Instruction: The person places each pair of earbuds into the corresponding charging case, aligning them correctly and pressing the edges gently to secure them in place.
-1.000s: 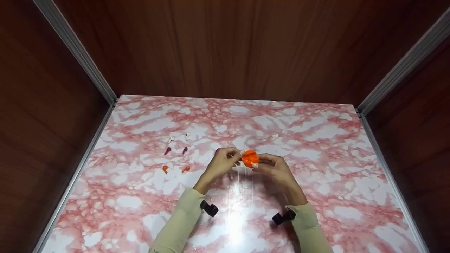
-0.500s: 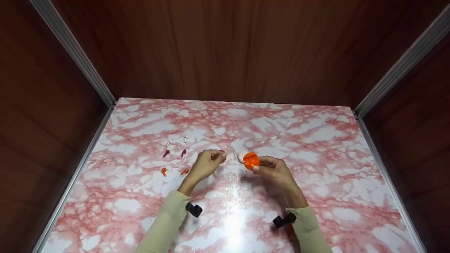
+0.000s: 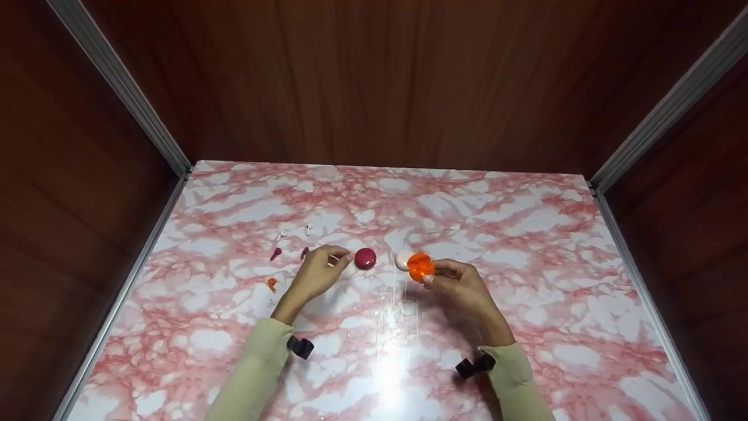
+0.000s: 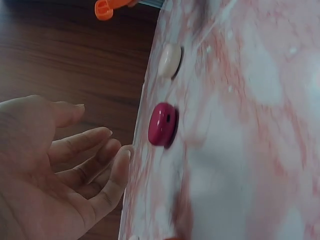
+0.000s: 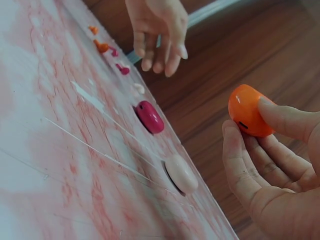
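My right hand [image 3: 459, 286] pinches an orange earbud case [image 3: 420, 268] between thumb and fingers, raised above the table; its charging slot shows in the right wrist view. Seen from the left wrist, the orange case [image 4: 105, 9] has its lid up. My left hand [image 3: 318, 270] holds nothing, its fingers loosely bent over the table. A closed magenta earbud case [image 3: 365, 258] lies just right of the left fingertips. Beside the orange case, and partly covered by it in the head view, sits a white earbud case [image 3: 402, 260].
Left of the left hand lie loose earbuds: white ones [image 3: 282, 235] at the back, magenta ones [image 3: 276, 254] in the middle and an orange earbud [image 3: 272, 285] nearer the front. The left hand hides another orange one. Wood panels [image 3: 374, 82] wall the marbled table [image 3: 561, 280].
My left hand has moved away from the orange case to the left, uncovering the magenta case and covering an orange earbud. The right hand has stayed nearly still with the orange case.
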`<action>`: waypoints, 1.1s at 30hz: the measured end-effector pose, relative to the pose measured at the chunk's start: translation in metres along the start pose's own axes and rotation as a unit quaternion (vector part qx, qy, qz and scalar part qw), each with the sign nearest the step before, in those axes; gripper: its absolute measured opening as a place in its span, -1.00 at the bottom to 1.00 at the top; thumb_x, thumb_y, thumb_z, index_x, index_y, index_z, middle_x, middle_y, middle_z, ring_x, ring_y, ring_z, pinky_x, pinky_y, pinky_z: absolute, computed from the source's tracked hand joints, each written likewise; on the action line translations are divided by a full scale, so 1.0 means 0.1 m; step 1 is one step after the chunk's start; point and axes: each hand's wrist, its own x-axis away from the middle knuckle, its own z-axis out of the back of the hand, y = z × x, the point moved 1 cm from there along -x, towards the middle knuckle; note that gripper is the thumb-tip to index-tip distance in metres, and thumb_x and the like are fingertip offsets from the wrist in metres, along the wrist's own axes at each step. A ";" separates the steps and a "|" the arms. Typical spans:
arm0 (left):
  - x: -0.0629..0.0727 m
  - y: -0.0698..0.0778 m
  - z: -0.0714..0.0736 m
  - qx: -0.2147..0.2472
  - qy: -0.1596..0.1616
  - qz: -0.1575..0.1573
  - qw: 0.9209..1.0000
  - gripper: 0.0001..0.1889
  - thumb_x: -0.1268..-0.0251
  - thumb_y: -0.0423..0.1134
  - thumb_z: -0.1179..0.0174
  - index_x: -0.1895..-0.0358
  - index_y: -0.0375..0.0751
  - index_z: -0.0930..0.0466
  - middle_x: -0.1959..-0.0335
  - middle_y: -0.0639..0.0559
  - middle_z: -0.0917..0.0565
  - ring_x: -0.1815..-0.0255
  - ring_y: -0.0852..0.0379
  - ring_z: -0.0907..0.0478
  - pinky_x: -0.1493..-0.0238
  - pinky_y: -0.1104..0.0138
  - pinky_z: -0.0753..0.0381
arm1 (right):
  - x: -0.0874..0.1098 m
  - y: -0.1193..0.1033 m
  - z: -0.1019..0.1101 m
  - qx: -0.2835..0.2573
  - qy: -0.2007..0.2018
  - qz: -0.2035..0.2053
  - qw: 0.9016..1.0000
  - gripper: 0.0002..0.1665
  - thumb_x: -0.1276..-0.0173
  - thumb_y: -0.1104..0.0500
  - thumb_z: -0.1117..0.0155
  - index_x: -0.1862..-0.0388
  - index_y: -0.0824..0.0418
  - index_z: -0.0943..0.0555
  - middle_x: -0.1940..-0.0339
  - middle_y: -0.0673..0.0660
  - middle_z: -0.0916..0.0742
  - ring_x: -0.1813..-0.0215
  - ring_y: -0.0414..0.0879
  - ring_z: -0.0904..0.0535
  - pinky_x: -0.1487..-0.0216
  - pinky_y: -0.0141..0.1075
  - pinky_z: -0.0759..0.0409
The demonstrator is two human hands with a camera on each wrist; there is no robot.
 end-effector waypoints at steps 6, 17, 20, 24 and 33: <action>0.04 -0.09 0.18 -0.017 0.011 0.015 1.000 -0.70 -0.55 -0.13 -0.24 -0.09 -0.25 -0.78 0.03 -0.12 -0.81 0.00 -0.12 -0.75 -0.12 0.01 -0.72 | 0.03 -0.01 0.01 0.005 0.002 -0.021 1.000 -0.47 -0.31 0.11 -0.57 -0.20 0.29 -0.69 -0.12 0.19 -0.82 -0.22 0.20 -0.73 -0.30 -0.04 -0.69; 0.18 -0.28 0.38 -0.033 0.009 0.042 0.999 -0.61 -0.56 -0.10 -0.23 -0.20 -0.33 -0.70 -0.02 -0.19 -0.74 -0.03 -0.11 -0.72 -0.02 0.05 -0.75 | 0.03 -0.01 0.02 0.002 0.010 -0.032 0.999 -0.50 -0.33 0.15 -0.55 -0.20 0.29 -0.69 -0.11 0.20 -0.82 -0.13 0.06 -0.78 -0.25 -0.07 -0.72; 0.22 -0.32 0.42 -0.045 0.007 0.039 0.998 -0.61 -0.55 -0.10 -0.25 -0.18 -0.35 -0.71 -0.03 -0.20 -0.73 -0.03 -0.12 -0.72 -0.07 0.01 -0.72 | 0.02 -0.01 0.02 -0.008 0.013 -0.036 0.999 -0.51 -0.34 0.18 -0.53 -0.20 0.31 -0.68 -0.09 0.20 -0.83 -0.11 0.04 -0.78 -0.27 0.01 -0.70; 0.27 -0.39 0.49 -0.057 0.002 0.036 0.998 -0.60 -0.56 -0.12 -0.23 -0.22 -0.37 -0.69 -0.07 -0.23 -0.73 -0.06 -0.15 -0.71 -0.15 -0.03 -0.70 | 0.01 -0.01 0.02 -0.007 0.013 -0.026 1.000 -0.52 -0.35 0.22 -0.52 -0.20 0.36 -0.67 -0.04 0.19 -0.84 -0.08 0.02 -0.79 -0.25 0.00 -0.72; 0.42 -0.52 0.73 -0.071 0.032 0.043 0.996 -0.62 -0.58 -0.18 -0.20 -0.25 -0.38 -0.66 -0.14 -0.30 -0.70 -0.17 -0.21 -0.66 -0.23 -0.08 -0.67 | 0.00 0.00 0.03 -0.009 0.006 -0.021 1.000 -0.52 -0.36 0.25 -0.51 -0.20 0.40 -0.65 0.00 0.14 -0.85 -0.04 -0.04 -0.80 -0.17 -0.12 -0.76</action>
